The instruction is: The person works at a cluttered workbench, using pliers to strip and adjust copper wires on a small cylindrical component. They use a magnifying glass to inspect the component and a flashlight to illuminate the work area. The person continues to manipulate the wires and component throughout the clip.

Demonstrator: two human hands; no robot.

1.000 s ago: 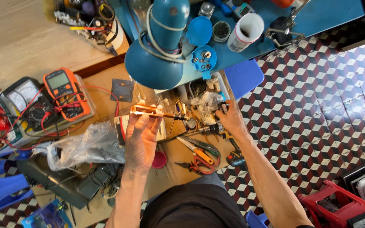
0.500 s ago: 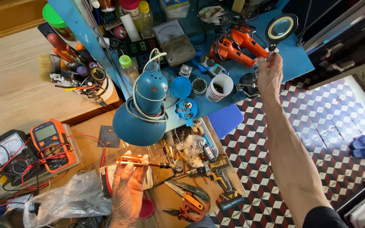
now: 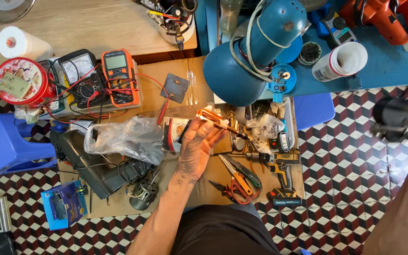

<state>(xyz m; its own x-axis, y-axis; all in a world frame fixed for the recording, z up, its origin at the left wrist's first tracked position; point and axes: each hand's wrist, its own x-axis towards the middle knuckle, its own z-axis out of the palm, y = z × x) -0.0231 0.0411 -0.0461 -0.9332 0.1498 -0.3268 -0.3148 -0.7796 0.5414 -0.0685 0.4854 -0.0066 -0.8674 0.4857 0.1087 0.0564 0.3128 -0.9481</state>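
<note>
In the head view, the only view there is, the left hand (image 3: pixel 198 150) is raised palm-up over the cluttered desk (image 3: pixel 192 82), its fingers (image 3: pixel 212 137) curled loosely under a slim copper-coloured tool (image 3: pixel 219 123); the grip is closed on that tool, lightly, at the fingertips rather than in the fist; the tool's long axis runs on a slant from upper left to lower right, its bright orange end pointing up and left past the thumb side and its thin dark tip reaching down and right, out beyond the fingers toward a crumpled clear bag of small parts (image 3: pixel 266 126); the right hand is at the far right edge of the frame, mostly out of view, only the forearm (image 3: pixel 404 208) showing plainly, and just above it a blurred dark round object (image 3: pixel 395 119) hangs over the chequered floor (image 3: pixel 345 179); whether that hand is clamped on the object or merely beside it cannot be told from the blur; the left hand is therefore much the nearer to the tool, the right well apart from it; below the left hand lie red-handled scissors (image 3: pixel 236 185) and a cordless drill (image 3: pixel 282 177); a blue lamp (image 3: pixel 256 52) stands above, and an orange multimeter (image 3: pixel 120 78) sits to the left.
</note>
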